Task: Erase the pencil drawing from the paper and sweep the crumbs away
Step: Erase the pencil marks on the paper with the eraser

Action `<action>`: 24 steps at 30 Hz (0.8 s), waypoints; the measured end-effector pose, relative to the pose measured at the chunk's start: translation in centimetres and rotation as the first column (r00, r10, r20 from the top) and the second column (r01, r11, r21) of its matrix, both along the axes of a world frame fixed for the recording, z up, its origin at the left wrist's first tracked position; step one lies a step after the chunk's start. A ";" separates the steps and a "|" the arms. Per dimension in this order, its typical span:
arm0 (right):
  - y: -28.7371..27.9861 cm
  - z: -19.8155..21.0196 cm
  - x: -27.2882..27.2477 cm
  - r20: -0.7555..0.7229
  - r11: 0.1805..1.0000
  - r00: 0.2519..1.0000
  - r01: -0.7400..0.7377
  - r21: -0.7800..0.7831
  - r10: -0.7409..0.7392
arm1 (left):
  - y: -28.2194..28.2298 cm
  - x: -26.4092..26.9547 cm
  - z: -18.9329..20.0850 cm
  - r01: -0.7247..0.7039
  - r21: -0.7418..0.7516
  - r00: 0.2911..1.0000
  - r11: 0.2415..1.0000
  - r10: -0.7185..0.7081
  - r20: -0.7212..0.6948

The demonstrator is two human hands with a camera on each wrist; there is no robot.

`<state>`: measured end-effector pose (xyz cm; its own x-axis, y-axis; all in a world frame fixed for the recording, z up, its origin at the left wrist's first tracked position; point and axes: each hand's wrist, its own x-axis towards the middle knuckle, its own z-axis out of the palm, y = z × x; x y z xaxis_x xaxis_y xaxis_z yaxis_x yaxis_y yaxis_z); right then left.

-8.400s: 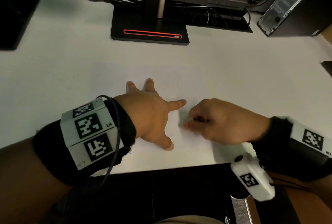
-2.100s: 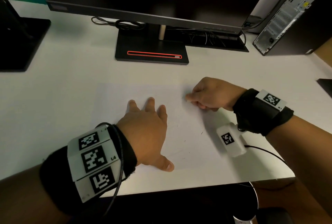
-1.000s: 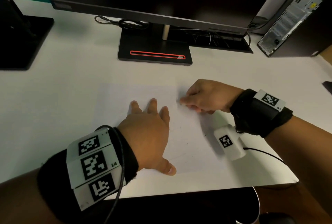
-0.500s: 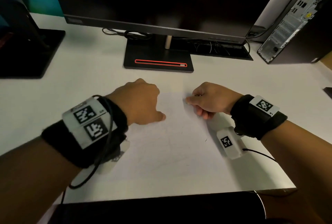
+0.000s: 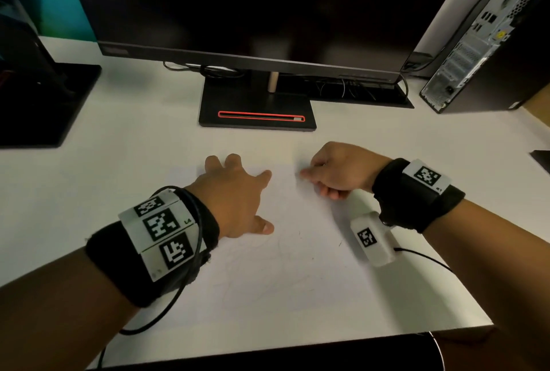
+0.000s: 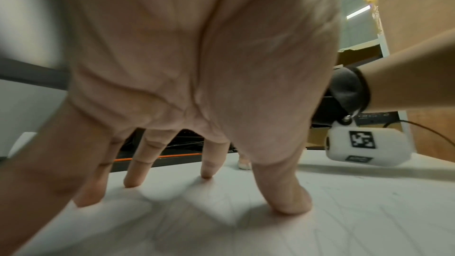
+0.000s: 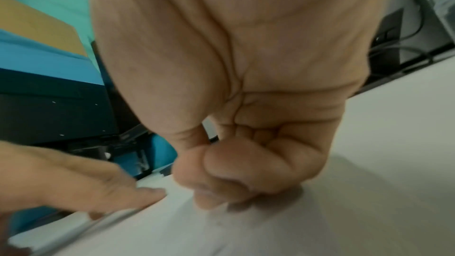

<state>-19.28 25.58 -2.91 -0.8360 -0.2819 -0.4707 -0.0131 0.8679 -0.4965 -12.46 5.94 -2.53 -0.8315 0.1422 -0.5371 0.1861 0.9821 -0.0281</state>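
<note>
A white sheet of paper (image 5: 297, 275) lies on the white desk with faint pencil lines (image 5: 279, 254) and a few dark crumbs (image 5: 340, 243) on it. My left hand (image 5: 235, 192) presses on the sheet's upper left, with the fingers spread and straight (image 6: 209, 163). My right hand (image 5: 333, 171) is curled at the sheet's top right edge. Its thumb and fingertips (image 7: 221, 178) pinch together against the paper. The eraser is almost wholly hidden inside that pinch. In the right wrist view the left hand (image 7: 98, 188) lies just beside the right hand.
A black monitor stand (image 5: 257, 112) sits behind the paper under the dark screen, with cables behind it. A computer tower (image 5: 476, 52) stands at the back right and another black stand (image 5: 44, 103) at the left. The desk's front edge (image 5: 297, 344) is close to my arms.
Half a second ago my left hand was raised and loosely curled over the paper's top left. Now it is spread flat on the sheet. The right hand has stayed at the top edge.
</note>
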 end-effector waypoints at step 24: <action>-0.9 0.2 -1.9 0.018 0.999 1.000 -0.004 0.050 0.003 | -0.1 -0.1 -0.5 0.030 -0.013 1.000 0.999 -0.030 -0.007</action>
